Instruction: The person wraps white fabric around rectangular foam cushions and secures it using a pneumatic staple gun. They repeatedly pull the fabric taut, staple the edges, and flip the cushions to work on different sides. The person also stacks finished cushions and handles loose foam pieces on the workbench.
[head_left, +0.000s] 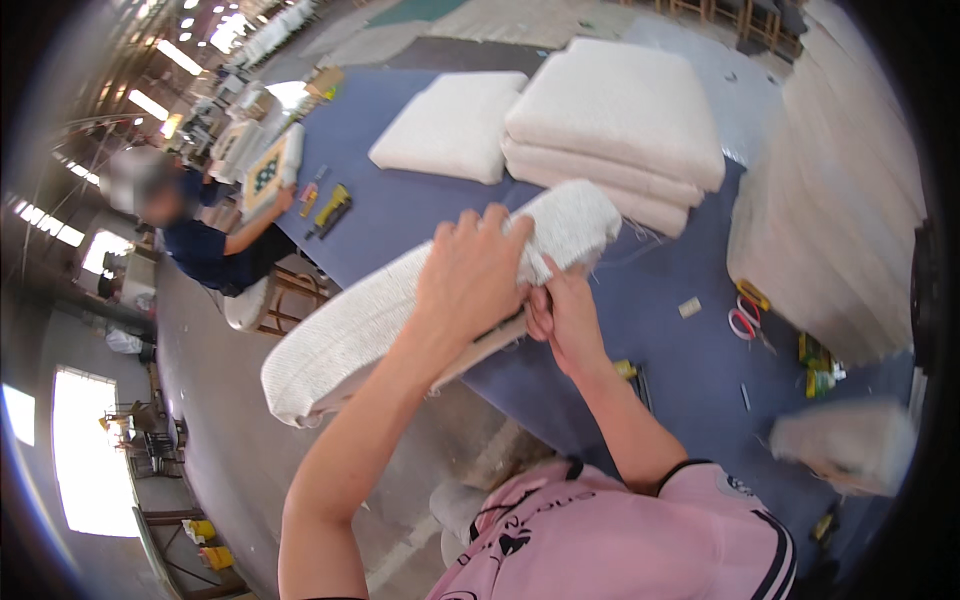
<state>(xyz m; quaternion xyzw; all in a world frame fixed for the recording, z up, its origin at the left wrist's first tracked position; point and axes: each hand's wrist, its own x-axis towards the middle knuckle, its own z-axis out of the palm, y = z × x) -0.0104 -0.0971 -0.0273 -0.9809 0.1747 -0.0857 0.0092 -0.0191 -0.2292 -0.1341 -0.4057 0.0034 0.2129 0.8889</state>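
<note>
A padded seat cushion in white woven fabric is tilted up on its side before me, partly over the edge of the blue-covered table. Across its upper face lies my left hand, fingers bent over the far edge and gripping it. Close beside it, my right hand is closed at the cushion's near corner, thumb and fingers pinching the fabric there. The underside of the cushion is mostly hidden by my hands and forearms.
A stack of white cushions and a single one lie at the back. To the right are red-handled scissors and a tall pale stack. A yellow-green tool lies left, near a seated co-worker holding a patterned panel.
</note>
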